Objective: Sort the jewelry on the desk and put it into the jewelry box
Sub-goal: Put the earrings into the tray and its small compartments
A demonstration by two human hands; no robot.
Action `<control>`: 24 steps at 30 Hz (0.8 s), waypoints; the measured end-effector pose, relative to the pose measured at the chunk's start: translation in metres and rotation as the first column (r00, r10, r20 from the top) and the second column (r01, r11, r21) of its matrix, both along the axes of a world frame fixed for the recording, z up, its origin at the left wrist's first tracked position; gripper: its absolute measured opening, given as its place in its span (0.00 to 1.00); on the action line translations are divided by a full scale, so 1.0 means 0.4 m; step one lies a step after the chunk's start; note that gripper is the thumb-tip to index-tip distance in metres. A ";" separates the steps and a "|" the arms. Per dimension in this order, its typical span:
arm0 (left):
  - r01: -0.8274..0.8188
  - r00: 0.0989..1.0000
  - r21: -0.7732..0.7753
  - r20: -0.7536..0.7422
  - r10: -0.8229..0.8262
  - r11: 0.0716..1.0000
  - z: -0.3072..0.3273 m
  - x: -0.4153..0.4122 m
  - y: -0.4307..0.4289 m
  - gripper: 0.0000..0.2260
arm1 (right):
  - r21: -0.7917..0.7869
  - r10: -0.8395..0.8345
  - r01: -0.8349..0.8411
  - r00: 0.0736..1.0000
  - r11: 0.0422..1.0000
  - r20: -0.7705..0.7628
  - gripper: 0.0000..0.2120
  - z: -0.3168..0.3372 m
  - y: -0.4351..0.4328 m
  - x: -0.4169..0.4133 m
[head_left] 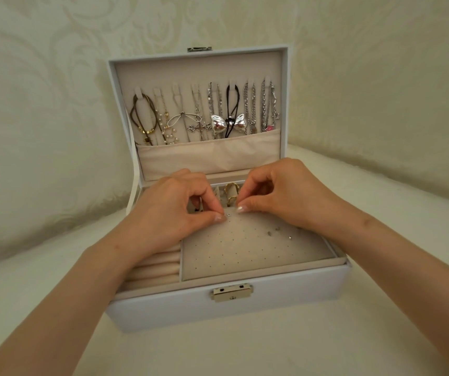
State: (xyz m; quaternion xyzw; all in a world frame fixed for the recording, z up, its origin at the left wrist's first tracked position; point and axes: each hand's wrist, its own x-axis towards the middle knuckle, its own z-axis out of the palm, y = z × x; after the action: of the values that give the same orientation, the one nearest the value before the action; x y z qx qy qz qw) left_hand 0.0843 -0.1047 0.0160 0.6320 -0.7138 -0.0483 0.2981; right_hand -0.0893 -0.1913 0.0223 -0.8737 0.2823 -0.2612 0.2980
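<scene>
A white jewelry box [285,297] stands open on the pale desk. Its lid holds several hung necklaces [204,115] above a beige pocket. Inside lies a beige perforated earring pad [245,248] with a few small studs [277,232] at its right. My left hand [174,213] and my right hand [285,194] meet at the pad's far edge. Both pinch with thumb and forefinger around a tiny stud earring [228,213] at the pad's top. Gold rings [231,191] sit in a slot just behind the fingers.
Ring rolls [152,270] fill the box's left compartment. A metal clasp [231,292] is on the box front. A patterned wall rises close behind the box. The pale desk surface [245,354] extends in front of the box.
</scene>
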 end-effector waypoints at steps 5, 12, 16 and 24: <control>0.010 1.000 0.026 0.006 -0.010 1.000 0.001 -0.005 0.002 0.07 | -0.053 0.016 -0.017 0.999 0.998 -0.032 0.03 -0.002 0.002 0.005; 0.008 0.999 -0.040 0.047 -0.006 0.999 -0.007 0.001 -0.002 0.19 | -0.112 0.017 -0.024 0.998 0.993 -0.067 0.04 -0.008 -0.003 0.012; -0.001 1.000 -0.058 0.015 0.001 0.998 -0.006 -0.004 -0.003 0.21 | -0.147 0.017 -0.027 0.998 0.989 -0.069 0.04 -0.010 -0.002 0.013; -0.023 1.000 -0.072 0.011 0.024 0.997 -0.006 -0.008 -0.001 0.21 | -0.114 0.079 -0.086 0.995 0.990 -0.063 0.03 -0.012 -0.006 0.009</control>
State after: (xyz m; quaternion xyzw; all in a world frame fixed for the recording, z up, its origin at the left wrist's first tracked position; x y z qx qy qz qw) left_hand 0.0812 -0.1051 0.0136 0.6296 -0.7093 -0.0154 0.3168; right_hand -0.0857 -0.1936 0.0177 -0.9078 0.2387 -0.2391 0.2484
